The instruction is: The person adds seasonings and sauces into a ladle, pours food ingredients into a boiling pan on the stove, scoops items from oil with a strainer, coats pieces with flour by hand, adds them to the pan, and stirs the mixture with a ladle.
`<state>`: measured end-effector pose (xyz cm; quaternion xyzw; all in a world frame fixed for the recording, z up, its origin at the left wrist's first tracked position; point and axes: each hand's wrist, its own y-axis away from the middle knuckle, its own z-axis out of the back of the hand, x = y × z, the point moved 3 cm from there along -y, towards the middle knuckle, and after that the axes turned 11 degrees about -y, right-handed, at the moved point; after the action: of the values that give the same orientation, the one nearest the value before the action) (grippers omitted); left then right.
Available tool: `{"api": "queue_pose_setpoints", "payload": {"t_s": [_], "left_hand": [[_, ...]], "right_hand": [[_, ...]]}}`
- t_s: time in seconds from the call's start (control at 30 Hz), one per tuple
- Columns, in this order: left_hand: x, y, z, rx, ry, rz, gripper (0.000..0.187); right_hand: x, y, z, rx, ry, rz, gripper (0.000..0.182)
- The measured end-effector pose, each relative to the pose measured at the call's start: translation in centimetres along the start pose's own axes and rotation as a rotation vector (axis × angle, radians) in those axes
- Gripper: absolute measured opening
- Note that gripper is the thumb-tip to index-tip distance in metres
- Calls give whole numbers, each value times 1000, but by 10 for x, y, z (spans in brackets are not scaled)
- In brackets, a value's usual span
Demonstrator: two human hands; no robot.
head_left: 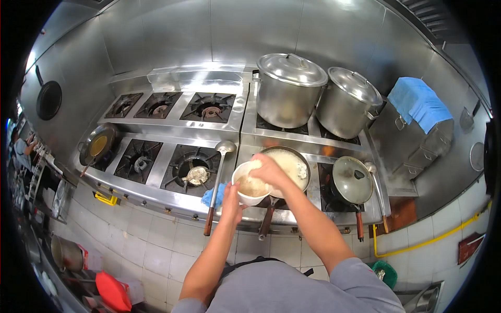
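Holding one white bowl (249,183) from below, the left hand (232,201) grips its underside at the front edge of the stove (172,130). The right hand (269,169) is curled over the bowl's rim, pressing on the white rice inside. The two hands are close together, one under the bowl and one on top.

Just behind the bowl sits one frying pan (297,161) with more white food in it. Beside that is one pan with a glass lid (353,180). One ladle (225,147) lies across the stove, just left of the bowl, and one blue cloth (213,197) lies under the left hand.

Two big steel pots (289,91) with lids stand at the back. One small wok (98,144) with yellow liquid sits far left. Five burners show bare, three at the back and two in front.

One folded blue towel (419,103) rests on a steel box at the right.
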<state>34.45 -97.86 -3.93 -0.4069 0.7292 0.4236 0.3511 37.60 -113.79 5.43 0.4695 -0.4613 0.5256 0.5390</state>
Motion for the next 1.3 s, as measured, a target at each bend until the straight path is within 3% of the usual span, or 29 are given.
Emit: {"api": "queue_pose_setpoints", "payload": {"t_s": [0.03,0.1,0.23,0.43,0.57,0.6,0.73,1.03,1.3], "left_hand": [[-5,-5,-6,-2,9,-3,66],[-14,-13,-18,7,5,13,66],[-17,-14,-14,-5,8,-18,66],[-3,16,36,-118,39,53,56],[8,51,63,-123,105,5,58],[13,58,72,-167,106,18,59],[19,85,90,-246,125,19,58],[16,124,114,-293,183,-44,63],[24,131,126,-354,173,-41,62]], "right_hand": [[21,1,12,-14,-52,-100,38],[39,-10,35,-63,-132,1,34],[68,-15,86,-207,-126,-14,27],[-8,-35,134,-209,59,-4,19],[-45,-40,126,-191,63,-61,31],[-41,-37,122,-208,63,-160,36],[-66,-58,115,-192,85,-116,36],[-96,-100,150,-343,339,-18,18],[-98,-62,170,-425,452,-62,42]]}}
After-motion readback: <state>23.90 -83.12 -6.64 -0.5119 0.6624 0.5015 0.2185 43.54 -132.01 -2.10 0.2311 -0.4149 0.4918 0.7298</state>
